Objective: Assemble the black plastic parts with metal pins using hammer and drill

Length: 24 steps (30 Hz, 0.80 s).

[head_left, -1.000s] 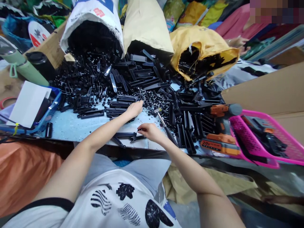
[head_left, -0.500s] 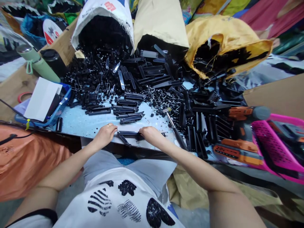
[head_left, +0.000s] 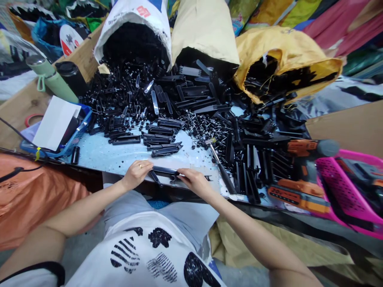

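A long black bar-shaped part (head_left: 164,170) lies between my hands at the table's front edge. My left hand (head_left: 138,173) pinches its left end, and my right hand (head_left: 193,180) grips its right end. From the left end a thinner black arm (head_left: 155,178) hangs down at an angle. Just beyond my hands, several black assembled parts (head_left: 163,138) are stacked in a row. A hammer (head_left: 221,166) rests to the right of my right hand, its head near a heap of small pins (head_left: 206,129).
Open sacks, white (head_left: 104,34), beige (head_left: 205,30) and yellow (head_left: 290,44), spill black parts at the back. A blue basket (head_left: 85,126) and green bottle (head_left: 55,81) stand left. An orange drill (head_left: 301,195) and pink basket (head_left: 344,191) are right.
My left hand has shifted slightly right along with the bar's left end. The thin arm's lower end now sits a little further left. The whole view has shifted slightly.
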Each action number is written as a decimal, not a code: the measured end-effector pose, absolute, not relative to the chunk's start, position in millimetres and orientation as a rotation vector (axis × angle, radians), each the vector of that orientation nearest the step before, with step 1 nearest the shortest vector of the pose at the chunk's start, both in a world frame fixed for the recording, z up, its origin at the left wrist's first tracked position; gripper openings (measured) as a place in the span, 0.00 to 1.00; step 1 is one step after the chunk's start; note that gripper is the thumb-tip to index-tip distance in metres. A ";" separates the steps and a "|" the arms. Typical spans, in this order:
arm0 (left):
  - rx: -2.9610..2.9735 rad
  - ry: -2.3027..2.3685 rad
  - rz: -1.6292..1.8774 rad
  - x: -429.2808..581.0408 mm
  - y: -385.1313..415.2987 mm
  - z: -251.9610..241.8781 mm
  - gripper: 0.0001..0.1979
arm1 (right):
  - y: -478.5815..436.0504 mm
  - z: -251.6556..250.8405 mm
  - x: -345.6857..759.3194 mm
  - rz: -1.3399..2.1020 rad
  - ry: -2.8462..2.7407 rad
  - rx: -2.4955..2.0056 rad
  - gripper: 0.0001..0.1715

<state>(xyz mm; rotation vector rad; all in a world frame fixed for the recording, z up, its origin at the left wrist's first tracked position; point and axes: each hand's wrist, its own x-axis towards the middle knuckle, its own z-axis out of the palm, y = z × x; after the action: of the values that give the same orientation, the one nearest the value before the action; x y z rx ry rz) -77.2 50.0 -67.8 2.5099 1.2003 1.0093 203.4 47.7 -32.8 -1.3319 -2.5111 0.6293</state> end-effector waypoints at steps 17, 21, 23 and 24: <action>2.632 1.104 0.968 -88.8 56.1 -81.5 0.10 | 40.7 -72.1 227.7 0.476 -2.543 -1.035 0.24; 2.789 1.256 0.738 -70.8 52.6 -73.0 0.16 | 44.5 -70.7 237.3 0.037 -2.634 -1.255 0.34; 2.892 1.144 0.537 -52.1 54.3 -66.2 0.23 | 46.9 -69.7 241.7 -0.121 -2.633 -1.357 0.34; 2.917 1.083 0.430 -42.4 56.6 -62.6 0.25 | 48.0 -68.9 243.2 -0.159 -2.648 -1.362 0.34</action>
<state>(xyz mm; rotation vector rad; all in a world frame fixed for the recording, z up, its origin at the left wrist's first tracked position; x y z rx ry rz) -42.4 56.6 -62.6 2.9171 1.0831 0.4298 243.2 48.0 -68.9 -1.3619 -2.6478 -0.1588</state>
